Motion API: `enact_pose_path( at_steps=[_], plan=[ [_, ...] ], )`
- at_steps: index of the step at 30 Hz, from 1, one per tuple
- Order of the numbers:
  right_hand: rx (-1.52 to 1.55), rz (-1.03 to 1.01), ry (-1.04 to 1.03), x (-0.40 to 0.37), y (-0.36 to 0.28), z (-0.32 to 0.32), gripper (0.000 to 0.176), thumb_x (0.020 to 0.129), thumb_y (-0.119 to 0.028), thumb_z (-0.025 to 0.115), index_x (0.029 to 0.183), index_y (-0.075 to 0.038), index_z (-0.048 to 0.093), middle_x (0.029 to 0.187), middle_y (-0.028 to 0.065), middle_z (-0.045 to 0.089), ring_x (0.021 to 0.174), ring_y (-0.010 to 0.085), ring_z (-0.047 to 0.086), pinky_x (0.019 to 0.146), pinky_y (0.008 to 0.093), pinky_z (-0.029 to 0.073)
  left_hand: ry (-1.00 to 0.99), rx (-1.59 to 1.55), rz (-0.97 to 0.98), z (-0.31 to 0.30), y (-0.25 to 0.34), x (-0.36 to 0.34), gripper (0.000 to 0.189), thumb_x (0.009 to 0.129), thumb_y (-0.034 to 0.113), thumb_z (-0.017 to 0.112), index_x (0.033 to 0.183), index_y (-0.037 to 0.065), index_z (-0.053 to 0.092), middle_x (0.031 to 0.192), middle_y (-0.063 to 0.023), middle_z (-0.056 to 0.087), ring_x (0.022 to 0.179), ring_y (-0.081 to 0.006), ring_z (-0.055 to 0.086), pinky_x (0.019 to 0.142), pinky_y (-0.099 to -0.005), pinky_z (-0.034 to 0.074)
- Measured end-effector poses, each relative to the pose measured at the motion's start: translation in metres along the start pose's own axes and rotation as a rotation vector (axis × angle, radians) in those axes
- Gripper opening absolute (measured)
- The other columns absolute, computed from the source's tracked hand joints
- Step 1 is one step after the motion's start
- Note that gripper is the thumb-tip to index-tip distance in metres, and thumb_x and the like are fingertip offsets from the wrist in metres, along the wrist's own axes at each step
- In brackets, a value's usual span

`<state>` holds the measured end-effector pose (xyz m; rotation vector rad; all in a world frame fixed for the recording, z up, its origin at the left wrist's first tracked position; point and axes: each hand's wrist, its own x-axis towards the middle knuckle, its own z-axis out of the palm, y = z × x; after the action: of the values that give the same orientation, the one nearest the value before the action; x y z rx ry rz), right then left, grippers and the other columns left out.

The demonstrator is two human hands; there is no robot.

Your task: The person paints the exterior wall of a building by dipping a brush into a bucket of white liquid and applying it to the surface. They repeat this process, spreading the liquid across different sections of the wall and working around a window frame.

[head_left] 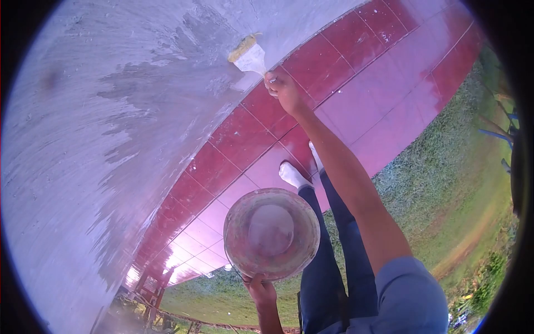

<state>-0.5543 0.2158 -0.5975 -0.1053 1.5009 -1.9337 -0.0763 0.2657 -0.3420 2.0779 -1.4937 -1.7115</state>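
My right hand [282,93] is closed round the handle of a wide paint brush [250,59] with a white body and pale yellowish bristles. The bristles are at the wall [67,139], whose whitish surface carries darker, wet-looking streaks around and below the brush. Low in the view, my left hand [260,288] grips the near rim of a round bucket [308,234]. Paint-like smears coat the inside of the bucket, and a pale patch shows at its bottom. Its thin wire handle hangs by my left fingers.
Red floor tiles [239,136] run along the wall's base, with pale glare across their outer part. My feet in white socks [293,175] stand on them. Grass [423,150] lies beyond the tile edge. Dark and blue objects [516,150] are at the far right.
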Motion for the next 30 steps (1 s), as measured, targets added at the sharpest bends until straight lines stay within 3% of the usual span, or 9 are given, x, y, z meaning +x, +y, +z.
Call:
enact_pose_path(
  at_steps=[3, 7, 9, 12, 16, 21, 23, 26, 30],
  plan=[
    [-0.274, 0.239, 0.132, 0.017, 0.078, -0.048, 0.041, 0.097, -0.036, 0.055, 0.077, -0.001, 0.06, 0.067, 0.004, 0.053, 0.062, 0.0144, 0.049, 0.059, 0.0319, 0.038, 0.058, -0.157, -0.099, 0.007, 0.008, -0.004, 0.055, 0.071, 0.003, 0.053, 0.125, 0.002, 0.045, 0.124, -0.0093, 0.048, 0.117, -0.0234, 0.047, 0.104, -0.036, 0.037],
    [-0.683, 0.392, 0.274, 0.032, 0.083, -0.064, 0.047, 0.094, -0.041, 0.056, 0.079, 0.003, 0.066, 0.075, 0.0177, 0.066, 0.068, 0.0272, 0.062, 0.063, 0.0412, 0.045, 0.094, -0.194, -0.067, -0.01, -0.013, -0.006, 0.043, 0.072, -0.002, 0.054, 0.115, 0.002, 0.053, 0.121, -0.0141, 0.051, 0.114, -0.0291, 0.05, 0.101, -0.0397, 0.039],
    [-0.585, 0.345, 0.276, 0.024, 0.025, -0.04, 0.047, 0.095, -0.04, 0.056, 0.078, 0.003, 0.065, 0.071, 0.016, 0.064, 0.065, 0.0262, 0.06, 0.062, 0.0408, 0.044, -0.096, 0.792, 0.623, -0.015, -0.012, -0.007, 0.031, 0.072, -0.008, 0.056, 0.101, 0.003, 0.059, 0.116, -0.0211, 0.054, 0.11, -0.0371, 0.052, 0.096, -0.0451, 0.042],
    [-0.374, 0.228, 0.294, -0.015, -0.071, -0.003, 0.044, 0.095, -0.038, 0.057, 0.075, 0.001, 0.062, 0.059, 0.0074, 0.055, 0.055, 0.0178, 0.05, 0.055, 0.0358, 0.04, -0.05, 0.737, 0.633, -0.002, 0.004, -0.012, 0.024, 0.072, -0.012, 0.058, 0.091, 0.003, 0.06, 0.111, -0.0261, 0.056, 0.105, -0.0427, 0.053, 0.091, -0.0484, 0.043],
    [-0.033, 0.094, 0.178, -0.093, -0.207, 0.035, 0.037, 0.098, -0.031, 0.057, 0.071, -0.006, 0.055, 0.058, -0.0065, 0.039, 0.052, 0.0028, 0.032, 0.048, 0.0235, 0.025, -0.053, 0.703, 0.655, -0.001, 0.004, -0.009, 0.026, 0.072, -0.012, 0.059, 0.093, 0.003, 0.06, 0.111, -0.0255, 0.057, 0.105, -0.0421, 0.054, 0.089, -0.0479, 0.043],
    [0.122, -0.223, 0.061, -0.109, -0.247, 0.052, 0.037, 0.1, -0.033, 0.055, 0.075, -0.006, 0.054, 0.063, -0.0074, 0.038, 0.053, 0.0018, 0.03, 0.049, 0.022, 0.022, -0.054, 0.677, 0.705, 0.006, 0.009, -0.009, 0.018, 0.076, -0.008, 0.061, 0.088, 0.005, 0.06, 0.108, -0.0236, 0.059, 0.101, -0.0414, 0.054, 0.088, -0.048, 0.042],
    [0.115, -0.298, -0.029, -0.084, -0.23, 0.051, 0.037, 0.1, -0.033, 0.055, 0.076, -0.006, 0.053, 0.064, -0.0075, 0.037, 0.055, 0.0024, 0.029, 0.05, 0.0221, 0.022, -0.047, 0.674, 0.709, 0.005, 0.006, -0.009, 0.018, 0.076, -0.008, 0.062, 0.089, 0.005, 0.059, 0.108, -0.0233, 0.059, 0.101, -0.0412, 0.054, 0.088, -0.0481, 0.042],
    [0.058, -0.277, -0.088, -0.016, -0.113, 0.021, 0.037, 0.1, -0.034, 0.054, 0.075, -0.008, 0.05, 0.065, -0.0075, 0.036, 0.058, 0.0046, 0.027, 0.052, 0.0236, 0.024, -0.063, 0.688, 0.702, 0.004, 0.006, -0.009, 0.02, 0.077, -0.008, 0.063, 0.09, 0.006, 0.058, 0.108, -0.0229, 0.059, 0.101, -0.0412, 0.054, 0.089, -0.0483, 0.042],
    [-0.099, 0.231, 0.072, 0.009, 0.025, -0.047, 0.036, 0.099, -0.03, 0.055, 0.075, -0.004, 0.058, 0.062, -0.0021, 0.046, 0.055, 0.0082, 0.04, 0.051, 0.0283, 0.031, -0.092, 0.746, 0.705, 0.004, 0.008, -0.008, 0.022, 0.078, -0.008, 0.064, 0.094, 0.006, 0.058, 0.109, -0.0221, 0.059, 0.103, -0.0412, 0.053, 0.089, -0.0481, 0.042]
  ],
)
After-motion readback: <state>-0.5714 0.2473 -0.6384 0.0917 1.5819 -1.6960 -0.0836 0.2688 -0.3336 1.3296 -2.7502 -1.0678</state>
